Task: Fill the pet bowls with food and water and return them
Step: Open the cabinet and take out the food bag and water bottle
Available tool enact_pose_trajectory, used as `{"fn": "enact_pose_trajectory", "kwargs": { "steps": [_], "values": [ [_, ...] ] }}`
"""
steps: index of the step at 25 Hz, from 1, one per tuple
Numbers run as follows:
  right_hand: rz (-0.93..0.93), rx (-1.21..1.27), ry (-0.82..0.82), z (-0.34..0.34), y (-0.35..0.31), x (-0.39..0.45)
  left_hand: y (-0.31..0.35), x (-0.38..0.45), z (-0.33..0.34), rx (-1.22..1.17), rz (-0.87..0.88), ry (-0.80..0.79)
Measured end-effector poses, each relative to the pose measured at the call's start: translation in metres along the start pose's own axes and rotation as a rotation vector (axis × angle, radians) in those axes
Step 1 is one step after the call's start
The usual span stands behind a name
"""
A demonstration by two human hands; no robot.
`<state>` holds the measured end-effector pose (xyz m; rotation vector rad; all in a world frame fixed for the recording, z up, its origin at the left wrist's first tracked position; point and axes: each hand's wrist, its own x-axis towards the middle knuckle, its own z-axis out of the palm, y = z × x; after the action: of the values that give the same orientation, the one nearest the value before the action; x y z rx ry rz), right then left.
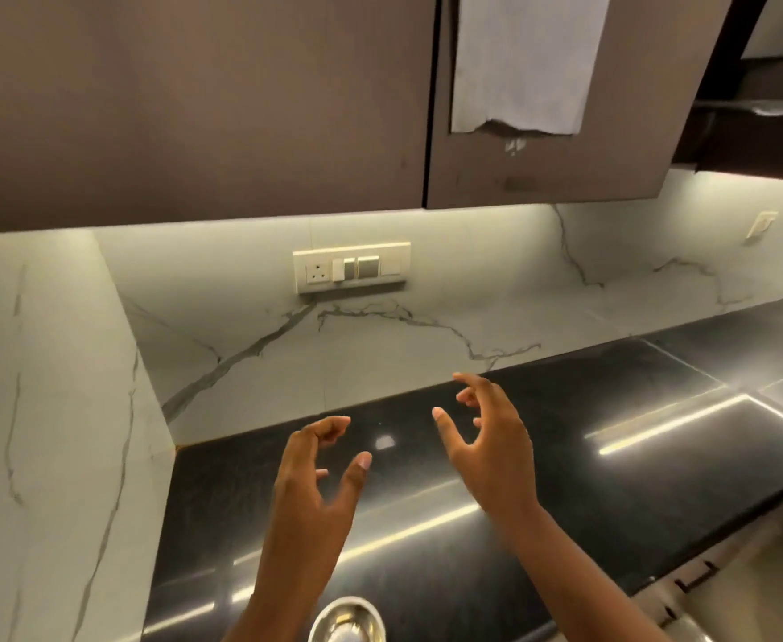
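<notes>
A small steel pet bowl stands on the black countertop at the bottom edge of the view; its inside looks bare. My left hand hovers above the counter, just beyond the bowl, fingers curled and apart, holding nothing. A little farther and to the right, my right hand is raised with fingers spread, also with nothing in it. Neither hand touches the bowl. No food or water source is visible.
Dark brown wall cabinets hang close overhead, with a white cloth draped over one door. A socket and switch plate sits on the marble backsplash. A marble side wall bounds the counter at left. Drawer handles show at lower right.
</notes>
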<state>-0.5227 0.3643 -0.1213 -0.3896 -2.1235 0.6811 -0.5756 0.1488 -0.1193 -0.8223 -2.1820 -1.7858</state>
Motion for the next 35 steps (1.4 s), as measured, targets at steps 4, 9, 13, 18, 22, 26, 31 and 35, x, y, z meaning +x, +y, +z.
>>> {"fn": "enact_pose_trajectory", "kwargs": {
  "steps": [4, 9, 13, 18, 22, 26, 31, 35],
  "values": [
    [-0.332, -0.101, 0.122, -0.012, -0.015, 0.075, 0.044, 0.045, 0.027, 0.066, 0.143, 0.052],
    [-0.527, -0.135, 0.273, -0.023, -0.021, 0.160, 0.098, 0.096, 0.060, 0.259, 0.243, 0.156],
    [-0.642, -0.129, 0.344, -0.036, -0.007, 0.209, 0.127, 0.134, 0.082, 0.248, 0.264, 0.229],
    [-0.814, -0.277, 0.347, -0.028, 0.007, 0.242, 0.138, 0.153, 0.102, 0.302, 0.180, 0.189],
    [-0.894, -0.343, 0.351, -0.025, -0.003, 0.265, 0.147, 0.166, 0.112, 0.296, 0.116, 0.199],
    [-0.911, -0.404, 0.271, -0.021, 0.005, 0.289, 0.144, 0.171, 0.119, 0.294, 0.067, 0.220],
    [-0.934, -0.377, 0.288, -0.017, 0.004, 0.298, 0.139, 0.186, 0.124, 0.279, -0.036, 0.213],
    [-0.957, -0.375, 0.298, -0.018, 0.008, 0.301, 0.147, 0.198, 0.138, 0.236, -0.142, 0.189]
  ]
}}
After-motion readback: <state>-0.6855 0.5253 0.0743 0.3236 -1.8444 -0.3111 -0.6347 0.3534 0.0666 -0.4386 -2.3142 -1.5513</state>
